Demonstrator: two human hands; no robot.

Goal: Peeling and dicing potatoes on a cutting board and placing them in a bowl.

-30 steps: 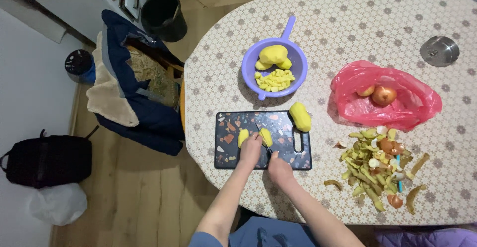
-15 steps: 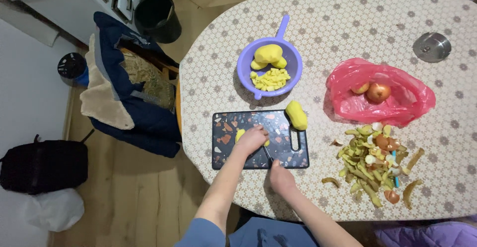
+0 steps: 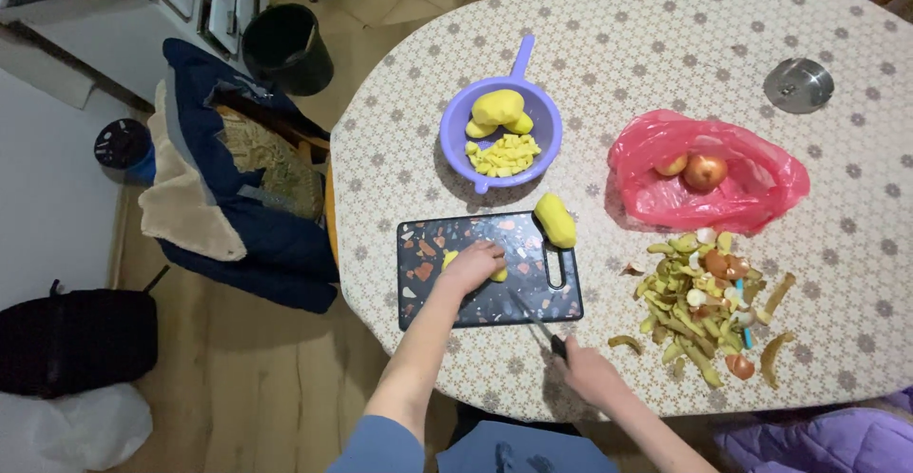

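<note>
My left hand (image 3: 473,264) rests over cut pieces of a peeled yellow potato (image 3: 497,274) on the dark speckled cutting board (image 3: 428,283). My right hand (image 3: 589,375) grips a knife (image 3: 538,324) by its dark handle, off the board's near right corner, blade pointing toward the board. A whole peeled potato (image 3: 555,220) lies at the board's far right corner. Beyond it, a purple colander (image 3: 547,116) holds diced potato and larger peeled pieces.
A pile of potato peelings (image 3: 704,300) lies right of the board. A red plastic bag (image 3: 761,183) with onions sits behind it, a round metal lid (image 3: 798,85) farther back. A chair draped with a blue jacket (image 3: 238,188) stands left of the table.
My right hand has drawn the knife back off the board toward the table's near edge. My left hand has closed over the potato pieces.
</note>
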